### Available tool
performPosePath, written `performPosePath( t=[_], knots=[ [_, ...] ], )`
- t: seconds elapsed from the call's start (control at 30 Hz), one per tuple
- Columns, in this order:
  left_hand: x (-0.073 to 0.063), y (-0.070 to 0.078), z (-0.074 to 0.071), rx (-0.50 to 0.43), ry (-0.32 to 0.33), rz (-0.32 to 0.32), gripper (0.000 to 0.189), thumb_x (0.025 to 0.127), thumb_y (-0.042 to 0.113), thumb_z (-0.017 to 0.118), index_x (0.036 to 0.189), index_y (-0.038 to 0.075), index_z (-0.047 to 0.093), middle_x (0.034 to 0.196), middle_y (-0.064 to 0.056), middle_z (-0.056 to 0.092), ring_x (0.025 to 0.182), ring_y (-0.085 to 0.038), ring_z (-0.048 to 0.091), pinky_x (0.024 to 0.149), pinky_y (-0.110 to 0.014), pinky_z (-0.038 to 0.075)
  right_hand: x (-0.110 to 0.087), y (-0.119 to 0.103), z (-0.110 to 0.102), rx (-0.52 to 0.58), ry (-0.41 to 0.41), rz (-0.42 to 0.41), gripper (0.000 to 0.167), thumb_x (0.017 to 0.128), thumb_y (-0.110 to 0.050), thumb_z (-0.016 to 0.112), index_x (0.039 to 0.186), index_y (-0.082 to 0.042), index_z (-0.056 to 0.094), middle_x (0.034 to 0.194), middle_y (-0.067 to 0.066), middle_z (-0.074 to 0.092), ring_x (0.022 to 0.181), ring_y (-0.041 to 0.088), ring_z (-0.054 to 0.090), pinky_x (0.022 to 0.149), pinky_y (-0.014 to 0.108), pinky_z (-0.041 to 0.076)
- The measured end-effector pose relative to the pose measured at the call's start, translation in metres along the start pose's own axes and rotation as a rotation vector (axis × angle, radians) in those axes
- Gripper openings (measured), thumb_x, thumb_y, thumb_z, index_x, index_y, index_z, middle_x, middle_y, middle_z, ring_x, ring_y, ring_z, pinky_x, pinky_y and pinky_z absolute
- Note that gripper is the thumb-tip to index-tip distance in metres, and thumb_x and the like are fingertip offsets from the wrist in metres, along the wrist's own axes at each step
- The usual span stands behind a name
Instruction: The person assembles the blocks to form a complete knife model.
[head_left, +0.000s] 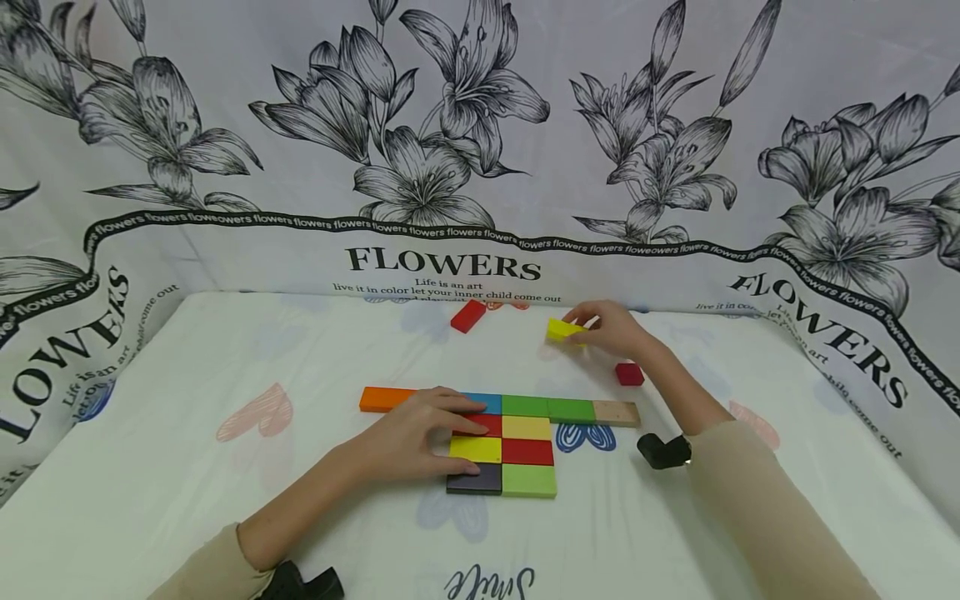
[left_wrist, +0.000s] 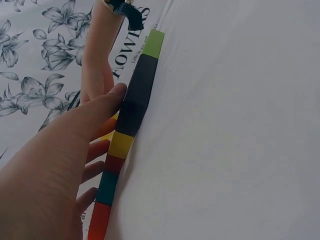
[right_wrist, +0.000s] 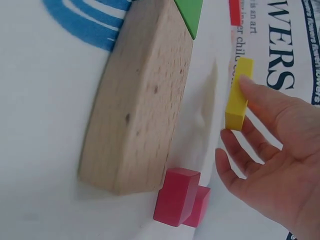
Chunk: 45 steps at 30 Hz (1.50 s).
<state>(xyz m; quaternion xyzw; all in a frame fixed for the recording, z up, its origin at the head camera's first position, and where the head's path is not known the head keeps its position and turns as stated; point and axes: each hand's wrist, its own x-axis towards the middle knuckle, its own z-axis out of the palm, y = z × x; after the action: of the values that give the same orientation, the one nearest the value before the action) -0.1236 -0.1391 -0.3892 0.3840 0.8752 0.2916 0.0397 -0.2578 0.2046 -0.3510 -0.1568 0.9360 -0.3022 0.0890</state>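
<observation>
Presently, the right hand [head_left: 613,330] pinches a yellow rectangular block, probably wooden [head_left: 560,330], beyond the flat multicoloured block arrangement [head_left: 528,452], where the left hand [head_left: 412,437] rests, fingers spread. This yellow block seems light, stiff; opposite long faces should suit gripping.

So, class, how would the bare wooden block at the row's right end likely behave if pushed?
The bare wooden block shows speckled grain, so it is probably stiff and fairly light. Its flat faces and straight edges suggest sliding rather than rolling. Pushed toward the adjoining green block, it would probably shove that along too.
</observation>
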Motion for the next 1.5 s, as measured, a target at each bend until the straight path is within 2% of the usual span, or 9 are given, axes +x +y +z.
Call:
performPosePath(
  t=[0.27,0.5,0.6,0.67,0.8,0.87,1.2,1.5],
  knots=[
    [0.0,-0.002,0.001,-0.001,0.0,-0.005,0.046,0.089,0.048,0.083,0.129,0.027,0.078,0.147,0.009,0.063,0.14,-0.019,0.051,0.114,-0.048,0.048,-0.016,-0.002,0.002,0.014,0.028,-0.069,0.034,0.096,-0.011,0.075,0.128,0.002,0.071,0.121,0.022,0.07,0.113,0.039,0.063,0.104,0.053,0.053],
    [0.0,-0.001,0.001,0.007,0.004,0.006,0.046,0.089,0.048,0.083,0.129,0.026,0.078,0.147,0.008,0.063,0.141,-0.02,0.052,0.114,-0.047,0.048,-0.034,-0.006,0.005,0.023,0.028,-0.054,0.036,0.096,-0.015,0.077,0.129,-0.002,0.071,0.123,0.02,0.069,0.111,0.037,0.064,0.102,0.052,0.053],
    [0.0,-0.002,0.001,0.012,-0.005,0.002,0.046,0.09,0.048,0.083,0.13,0.026,0.078,0.148,0.008,0.063,0.141,-0.02,0.052,0.114,-0.047,0.048,-0.043,-0.007,0.006,0.038,0.03,-0.08,0.035,0.096,-0.014,0.078,0.128,-0.002,0.072,0.121,0.019,0.07,0.107,0.034,0.065,0.098,0.047,0.054],
    [0.0,-0.002,0.001,0.015,-0.013,-0.003,0.047,0.09,0.048,0.082,0.131,0.026,0.077,0.148,0.008,0.063,0.141,-0.02,0.052,0.114,-0.047,0.048,-0.049,-0.01,0.006,0.048,0.029,-0.087,0.034,0.095,-0.014,0.079,0.127,-0.002,0.072,0.12,0.017,0.07,0.105,0.032,0.064,0.091,0.042,0.056],
    [0.0,-0.002,0.0,0.012,-0.017,-0.003,0.047,0.09,0.048,0.082,0.131,0.026,0.077,0.148,0.008,0.063,0.14,-0.019,0.052,0.114,-0.047,0.048,-0.061,-0.015,0.007,0.044,0.036,-0.107,0.034,0.094,-0.015,0.08,0.126,-0.004,0.073,0.118,0.014,0.071,0.104,0.029,0.064,0.086,0.036,0.056],
    [0.0,-0.002,0.0,0.012,-0.015,0.0,0.047,0.09,0.048,0.082,0.131,0.026,0.077,0.147,0.008,0.063,0.139,-0.019,0.052,0.114,-0.047,0.048,-0.066,-0.016,0.009,0.041,0.045,-0.124,0.033,0.094,-0.015,0.08,0.125,-0.004,0.073,0.117,0.012,0.072,0.103,0.027,0.064,0.089,0.035,0.055],
    [0.001,-0.001,0.0,0.014,-0.014,0.004,0.047,0.09,0.047,0.083,0.131,0.025,0.077,0.148,0.007,0.063,0.139,-0.02,0.052,0.114,-0.045,0.049,-0.096,-0.025,0.016,0.069,0.061,-0.146,0.032,0.091,-0.015,0.083,0.122,-0.008,0.075,0.118,0.007,0.074,0.106,0.025,0.063,0.084,0.03,0.055],
    [0.0,0.0,-0.001,0.014,-0.016,0.001,0.047,0.09,0.046,0.083,0.131,0.024,0.077,0.148,0.006,0.064,0.14,-0.021,0.052,0.114,-0.046,0.048,-0.116,-0.032,0.017,0.093,0.032,-0.189,0.035,0.091,-0.016,0.083,0.124,-0.009,0.073,0.121,0.006,0.073,0.107,0.023,0.062,0.087,0.029,0.057]
  ],
)
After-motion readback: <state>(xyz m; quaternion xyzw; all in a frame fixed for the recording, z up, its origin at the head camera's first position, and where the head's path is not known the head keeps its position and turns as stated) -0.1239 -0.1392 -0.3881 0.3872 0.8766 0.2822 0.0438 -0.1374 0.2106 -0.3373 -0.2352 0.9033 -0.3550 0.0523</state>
